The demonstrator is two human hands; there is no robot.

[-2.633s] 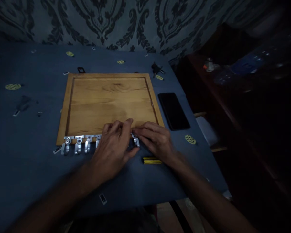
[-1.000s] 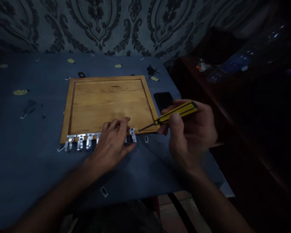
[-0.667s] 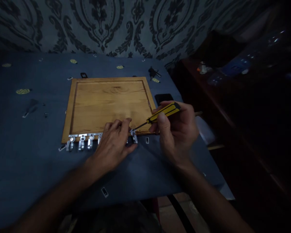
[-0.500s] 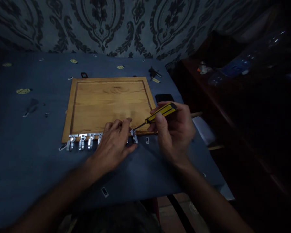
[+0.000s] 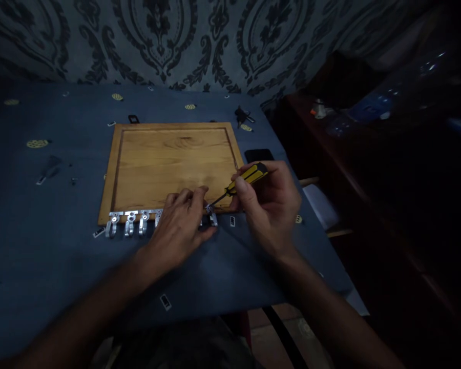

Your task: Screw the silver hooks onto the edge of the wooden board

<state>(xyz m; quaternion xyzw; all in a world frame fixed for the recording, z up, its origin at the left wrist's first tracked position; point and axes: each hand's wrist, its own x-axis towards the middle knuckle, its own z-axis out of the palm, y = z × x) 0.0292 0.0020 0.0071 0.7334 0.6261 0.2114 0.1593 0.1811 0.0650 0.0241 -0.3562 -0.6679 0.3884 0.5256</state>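
Dim room, patterned wall behind. Bench [image 5: 42, 246] covered in blue cloth. A wooden board [image 5: 172, 161] lies flat mid-bench, closer to the right edge than the left. A row of metal hooks [image 5: 128, 223] runs along the board's near rim and hangs over onto the cloth. The row starts at the board's near-left corner, and its middle is hidden under the left hand [image 5: 180, 225]. That hand lies palm down with fingers stretched forward, fingertips on the near rim and thumb on the cloth, gripping nothing that shows. Just past its fingertips sits the end hook [image 5: 212, 218], toward the board's near-right corner. The right hand [image 5: 269, 210] is closed around the yellow-and-black handle of a screwdriver [image 5: 249, 177]. The shaft slants down and to the left, tip meeting the top of the end hook; the screw itself is too small to make out. A small tag [image 5: 232, 221] lies on the cloth just right of that hook. A dark phone [image 5: 258, 154] lies beside the board's right edge, partly behind the right hand. A black clip [image 5: 133, 119] lies at the board's far rim.
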